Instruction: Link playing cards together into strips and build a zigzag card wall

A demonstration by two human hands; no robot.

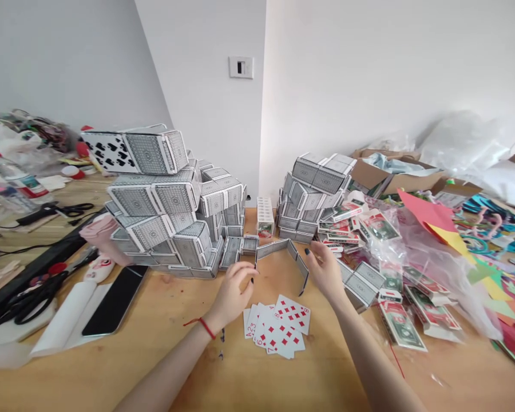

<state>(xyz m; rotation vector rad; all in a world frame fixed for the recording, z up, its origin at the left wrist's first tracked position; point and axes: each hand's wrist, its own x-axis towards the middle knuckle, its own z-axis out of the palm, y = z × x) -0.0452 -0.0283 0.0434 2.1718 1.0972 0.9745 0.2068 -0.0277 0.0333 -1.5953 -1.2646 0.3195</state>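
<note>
A wall of joined playing cards (274, 247) stands on its edge as an angular, open-sided shape between my hands. My left hand (236, 289), a red string round its wrist, has thumb and forefinger drawn together at the wall's left end, a card seen edge-on there. Beside the right panel is my right hand (326, 272), fingers loosely apart, with no card visible in them. Nearer to me, loose diamond cards (278, 332) lie fanned face up. Grey-backed card blocks form a tall stepped stack (154, 200) at left and a smaller stack (311, 197) at right.
A black phone (115, 300), white paper roll (64, 315) and black scissors (34, 297) lie at left. Card boxes (401, 323) and plastic wrapping (446, 286) crowd the right side. A flat grey-backed card block (363, 284) sits by my right forearm. A card box (265, 217) stands at the back.
</note>
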